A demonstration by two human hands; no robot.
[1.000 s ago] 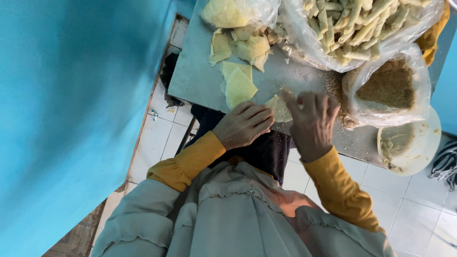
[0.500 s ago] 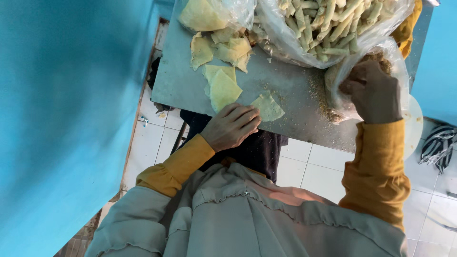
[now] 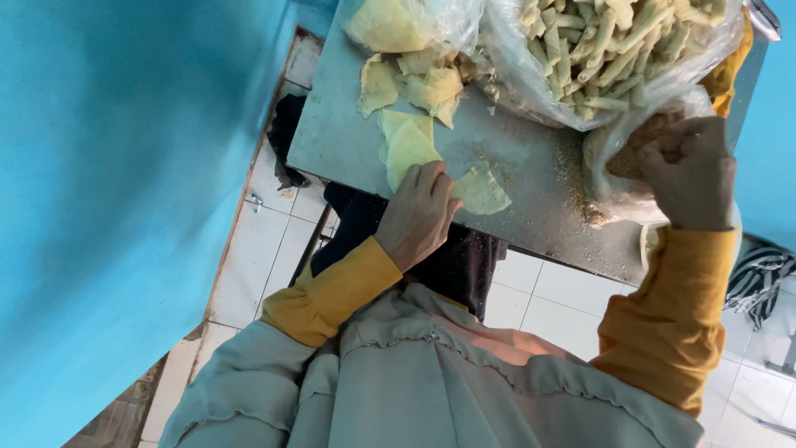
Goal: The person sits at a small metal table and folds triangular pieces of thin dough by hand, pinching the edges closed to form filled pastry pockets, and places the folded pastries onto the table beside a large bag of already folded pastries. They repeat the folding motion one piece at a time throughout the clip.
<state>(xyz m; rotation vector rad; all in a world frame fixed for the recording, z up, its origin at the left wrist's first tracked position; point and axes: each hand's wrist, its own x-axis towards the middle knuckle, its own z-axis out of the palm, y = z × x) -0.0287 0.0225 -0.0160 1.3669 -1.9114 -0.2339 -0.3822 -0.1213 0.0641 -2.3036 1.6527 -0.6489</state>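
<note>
Pale yellow triangular dough wrapper [image 3: 481, 191] lies flat on the grey metal tabletop [image 3: 531, 178], near its front edge. Left hand [image 3: 419, 217] rests beside it, fingers curled and pressed together on the sheet's edge, apparently to pin it flat. Right hand [image 3: 688, 170] reaches into the clear plastic bag of brown crumbly filling [image 3: 618, 162], fingers closed; whether they pinch any filling cannot be told. Behind stand a large clear bag of pale rolled sticks [image 3: 605, 50] and a clear bag of stacked wrappers [image 3: 390, 25], with loose wrapper sheets [image 3: 414, 87] between. No labels are visible.
</note>
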